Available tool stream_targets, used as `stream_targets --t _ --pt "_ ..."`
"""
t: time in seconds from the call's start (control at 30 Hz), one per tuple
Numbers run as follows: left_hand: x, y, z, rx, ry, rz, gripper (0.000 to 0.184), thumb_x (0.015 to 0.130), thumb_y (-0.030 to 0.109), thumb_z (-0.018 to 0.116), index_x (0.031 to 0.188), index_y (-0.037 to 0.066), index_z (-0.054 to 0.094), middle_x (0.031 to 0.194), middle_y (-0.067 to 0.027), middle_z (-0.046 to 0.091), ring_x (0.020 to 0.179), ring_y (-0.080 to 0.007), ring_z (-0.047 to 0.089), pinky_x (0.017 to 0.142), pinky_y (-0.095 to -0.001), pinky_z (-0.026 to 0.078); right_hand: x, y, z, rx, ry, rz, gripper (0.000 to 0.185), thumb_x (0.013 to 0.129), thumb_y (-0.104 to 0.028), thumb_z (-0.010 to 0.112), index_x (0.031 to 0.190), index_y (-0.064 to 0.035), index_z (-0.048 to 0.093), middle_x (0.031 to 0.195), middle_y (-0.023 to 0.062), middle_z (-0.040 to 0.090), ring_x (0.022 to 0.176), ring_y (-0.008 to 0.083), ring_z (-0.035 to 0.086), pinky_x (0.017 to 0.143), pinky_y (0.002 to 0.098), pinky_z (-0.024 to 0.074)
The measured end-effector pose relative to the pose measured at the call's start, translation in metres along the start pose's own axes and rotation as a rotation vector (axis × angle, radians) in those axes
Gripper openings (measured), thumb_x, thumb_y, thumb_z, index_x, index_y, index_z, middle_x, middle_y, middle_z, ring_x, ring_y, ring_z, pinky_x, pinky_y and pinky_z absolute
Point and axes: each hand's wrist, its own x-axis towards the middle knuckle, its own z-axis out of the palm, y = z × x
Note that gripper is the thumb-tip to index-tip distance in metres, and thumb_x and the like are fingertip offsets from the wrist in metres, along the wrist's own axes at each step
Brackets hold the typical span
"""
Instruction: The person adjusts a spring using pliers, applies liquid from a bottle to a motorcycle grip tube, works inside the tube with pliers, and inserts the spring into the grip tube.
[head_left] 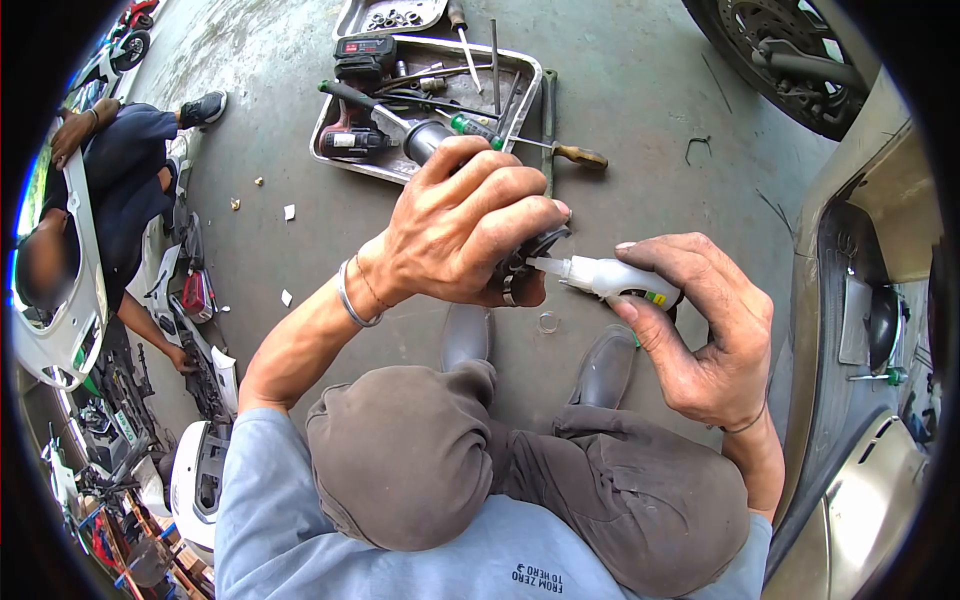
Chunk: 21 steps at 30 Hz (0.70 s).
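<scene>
My left hand is closed around a dark part, mostly hidden by my fingers and palm; its exact kind I cannot make out. A grey cylinder shows just beyond my knuckles, and I cannot tell whether it belongs to the held part. In my right hand is a small white squeeze bottle with a yellow-green label patch, pinched between thumb and fingers. Its narrow translucent nozzle points left, with the tip at or very near the dark part's edge.
Ahead lies a metal tray with a cordless power tool, screwdrivers and other tools. A wooden-handled screwdriver sits by it. A wheel and vehicle bodywork stand right. Another person sits left among white panels.
</scene>
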Motion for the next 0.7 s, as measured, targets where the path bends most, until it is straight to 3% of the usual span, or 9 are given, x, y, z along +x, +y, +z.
stream_targets --t 0.1,0.2,0.33,0.57,0.7 --pt "0.0 -0.001 0.0 -0.021 0.001 -0.012 0.06 0.078 0.055 0.076 0.11 0.007 0.059 0.1 -0.0116 0.064 0.088 -0.0298 0.064 0.088 -0.0468 0.047 0.002 0.005 -0.001 0.017 -0.006 -0.036 0.033 0.075 0.004 0.076 0.107 0.0019 0.069 0.093 0.0147 0.069 0.082 0.0246 0.07 0.069 0.0306 0.0549" --pt "-0.001 0.0 0.001 -0.073 0.021 -0.056 0.072 0.071 0.048 0.081 0.125 0.009 0.054 0.105 -0.0096 0.063 0.092 -0.028 0.063 0.089 -0.0461 0.046 -0.002 0.014 0.003 0.182 0.048 0.061 0.031 0.079 0.001 0.076 0.109 0.0027 0.068 0.095 0.0127 0.07 0.086 0.0198 0.069 0.074 0.0294 0.0548" --pt "-0.004 0.0 0.001 -0.104 0.042 -0.08 0.061 0.074 0.038 0.081 0.121 0.008 0.057 0.104 -0.0101 0.063 0.093 -0.0285 0.063 0.089 -0.0461 0.046 -0.01 0.015 -0.004 0.487 0.047 0.341 0.031 0.089 -0.006 0.074 0.116 0.0051 0.063 0.106 0.01 0.067 0.097 0.0157 0.064 0.082 0.0283 0.0529" --pt "-0.002 -0.002 -0.001 -0.116 0.047 -0.046 0.06 0.072 0.023 0.077 0.121 0.003 0.048 0.099 -0.0156 0.061 0.084 -0.0313 0.062 0.085 -0.0481 0.048 -0.016 0.038 -0.001 0.736 0.168 0.493 0.04 0.089 -0.016 0.072 0.122 0.0029 0.058 0.106 0.0131 0.064 0.09 0.02 0.064 0.075 0.0317 0.0519" --pt "-0.006 -0.001 0.004 -0.261 0.088 -0.127 0.065 0.069 0.026 0.085 0.122 0.005 0.055 0.103 -0.0123 0.062 0.092 -0.0301 0.062 0.088 -0.0441 0.047 -0.015 0.055 0.02 0.972 0.352 0.505 0.04 0.093 -0.006 0.068 0.129 0.0047 0.054 0.11 0.0121 0.066 0.096 0.0186 0.063 0.084 0.0354 0.0532"
